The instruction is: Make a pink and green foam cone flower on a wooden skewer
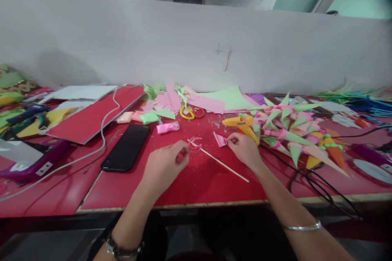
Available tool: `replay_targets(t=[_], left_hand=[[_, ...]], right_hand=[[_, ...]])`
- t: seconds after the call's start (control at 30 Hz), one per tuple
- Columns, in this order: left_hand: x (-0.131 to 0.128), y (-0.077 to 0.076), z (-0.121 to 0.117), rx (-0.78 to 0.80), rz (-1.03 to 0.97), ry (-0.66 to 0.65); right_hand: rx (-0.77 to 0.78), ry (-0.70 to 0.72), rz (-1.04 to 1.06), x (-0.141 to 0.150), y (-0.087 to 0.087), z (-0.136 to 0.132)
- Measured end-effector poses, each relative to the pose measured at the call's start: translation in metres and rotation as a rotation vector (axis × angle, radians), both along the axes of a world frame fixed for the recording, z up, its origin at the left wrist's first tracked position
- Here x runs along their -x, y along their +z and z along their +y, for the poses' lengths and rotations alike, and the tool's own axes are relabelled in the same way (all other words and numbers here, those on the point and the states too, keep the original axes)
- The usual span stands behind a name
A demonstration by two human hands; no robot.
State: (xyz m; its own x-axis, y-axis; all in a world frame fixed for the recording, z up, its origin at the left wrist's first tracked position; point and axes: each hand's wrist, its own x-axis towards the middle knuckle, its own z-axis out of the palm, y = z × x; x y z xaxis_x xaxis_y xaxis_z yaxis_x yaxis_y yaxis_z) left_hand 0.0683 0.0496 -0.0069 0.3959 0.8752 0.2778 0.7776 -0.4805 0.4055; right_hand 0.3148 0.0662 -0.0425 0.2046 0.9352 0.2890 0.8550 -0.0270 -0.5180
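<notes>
Right hand (pixel 245 150): pinched pink paper (pixel 219 140) by one end, perhaps sparing its shape.
Left hand (pixel 165 163): fingers (pixel 183 146) curled, hold unclear.

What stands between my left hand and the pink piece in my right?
A thin pink curl and the far end of the pale stick are between the left hand and the pink piece in the right hand; above them, nothing visible blocks the way.

Open desk (pixel 196 191) at lower centre
A stick (pixel 225 165) slants across mid-frame; phone (pixel 126 148) blocks centre left, glue gun (pixel 240 121) and cones (pixel 286 118) centre right, paper (pixel 211 104) upper middle.
</notes>
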Motion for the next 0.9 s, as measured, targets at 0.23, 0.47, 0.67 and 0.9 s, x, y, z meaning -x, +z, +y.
replay_targets(t=[0.23,0.47,0.67,0.9], left_hand=[[-0.001,-0.003,-0.002,0.156,-0.134,0.019],[-0.004,-0.004,-0.008,0.292,-0.295,-0.043],[-0.002,-0.003,-0.013,0.374,-0.421,-0.121],[0.0,-0.003,-0.016,0.325,-0.404,-0.157]], right_hand=[[-0.087,0.125,0.386,0.03,0.015,-0.021],[-0.197,0.157,0.571,0.053,0.022,-0.036],[-0.183,0.158,0.675,0.061,0.021,-0.04],[-0.232,0.196,0.497,0.072,0.027,-0.05]])
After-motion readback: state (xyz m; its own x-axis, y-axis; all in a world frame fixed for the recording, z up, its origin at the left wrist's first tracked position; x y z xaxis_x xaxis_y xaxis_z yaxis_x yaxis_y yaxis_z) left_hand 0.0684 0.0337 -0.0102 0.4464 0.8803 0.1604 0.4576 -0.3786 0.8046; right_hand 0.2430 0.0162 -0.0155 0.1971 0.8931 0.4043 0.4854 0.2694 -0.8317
